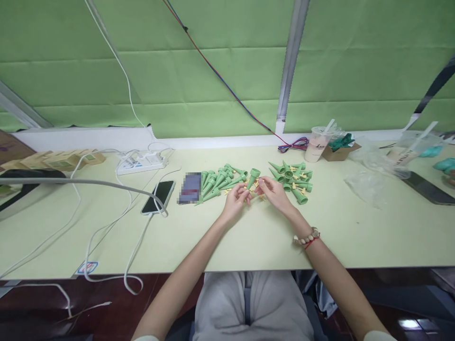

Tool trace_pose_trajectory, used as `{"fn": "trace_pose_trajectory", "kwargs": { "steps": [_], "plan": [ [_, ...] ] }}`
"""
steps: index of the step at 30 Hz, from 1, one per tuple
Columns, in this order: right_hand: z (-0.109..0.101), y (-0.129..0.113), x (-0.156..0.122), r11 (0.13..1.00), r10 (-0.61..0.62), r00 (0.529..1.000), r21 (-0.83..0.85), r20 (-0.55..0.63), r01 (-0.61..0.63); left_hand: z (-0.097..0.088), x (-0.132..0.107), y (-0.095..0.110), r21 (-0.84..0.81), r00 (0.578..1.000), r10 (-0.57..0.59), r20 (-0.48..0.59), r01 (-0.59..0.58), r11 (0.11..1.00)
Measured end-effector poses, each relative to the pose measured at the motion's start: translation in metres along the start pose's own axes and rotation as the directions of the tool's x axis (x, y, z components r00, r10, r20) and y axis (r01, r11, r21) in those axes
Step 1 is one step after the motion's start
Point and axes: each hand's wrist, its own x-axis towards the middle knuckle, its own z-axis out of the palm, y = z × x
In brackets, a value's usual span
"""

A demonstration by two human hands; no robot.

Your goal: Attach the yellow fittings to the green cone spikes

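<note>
A green plastic cone-shaped spike [252,177], wide end up, is held between the fingertips of my left hand [236,201]. Close beside it, my right hand [273,192] has its thumb and fingers pinched together; whatever sits in that pinch is too small to make out. Small yellow plastic pieces [262,198] lie on the table under and between my hands. To the left is a pile of green spikes [218,180], lying roughly side by side. On the right, another pile of green spikes [299,181] is jumbled, with yellow pieces among them.
Left of the piles are a blurred dark packet [191,188], a phone [158,197] with cables, and a power strip [142,162]. Toward the right stand a drink cup [316,145], a small cardboard box [339,152], crumpled plastic bags [368,182] and another phone [428,188].
</note>
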Motion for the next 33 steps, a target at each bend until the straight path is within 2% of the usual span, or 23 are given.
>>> {"fn": "trace_pose_trajectory", "kwargs": {
  "steps": [4, 8, 11, 16, 22, 25, 28, 33],
  "plan": [
    [-0.003, 0.000, 0.000, 0.996, -0.061, 0.996, -0.065, -0.060, 0.058, -0.001, 0.000, 0.001, -0.020, 1.000, -0.016, 0.006, 0.016, 1.000],
    [-0.006, 0.004, 0.003, 0.997, -0.057, 0.993, -0.063, -0.104, 0.050, 0.001, -0.006, 0.004, 0.039, 0.997, -0.028, 0.076, 0.025, 0.999],
    [-0.007, 0.005, 0.004, 0.999, -0.019, 0.997, -0.040, -0.069, 0.016, 0.002, -0.010, 0.006, 0.097, 0.994, -0.007, 0.111, -0.004, 0.995],
    [-0.007, 0.004, 0.003, 0.998, 0.005, 1.000, -0.055, 0.012, -0.004, 0.001, -0.011, 0.006, 0.192, 0.996, 0.026, 0.089, -0.043, 0.980],
    [-0.004, 0.006, 0.003, 1.000, 0.019, 0.999, -0.025, 0.027, -0.018, -0.003, -0.011, 0.003, 0.268, 0.992, 0.036, 0.118, -0.067, 0.961],
    [-0.003, 0.006, 0.003, 1.000, 0.021, 0.999, -0.016, 0.025, -0.021, -0.002, -0.011, 0.002, 0.231, 0.990, 0.020, 0.141, -0.053, 0.971],
    [-0.003, 0.005, 0.003, 1.000, 0.006, 1.000, 0.016, 0.013, -0.006, 0.002, -0.010, 0.004, 0.111, 0.984, -0.015, 0.177, -0.005, 0.994],
    [-0.003, 0.000, 0.003, 0.997, 0.001, 0.999, 0.072, -0.049, 0.002, 0.003, -0.005, 0.005, 0.016, 0.992, -0.045, 0.121, 0.044, 0.999]
  ]
}}
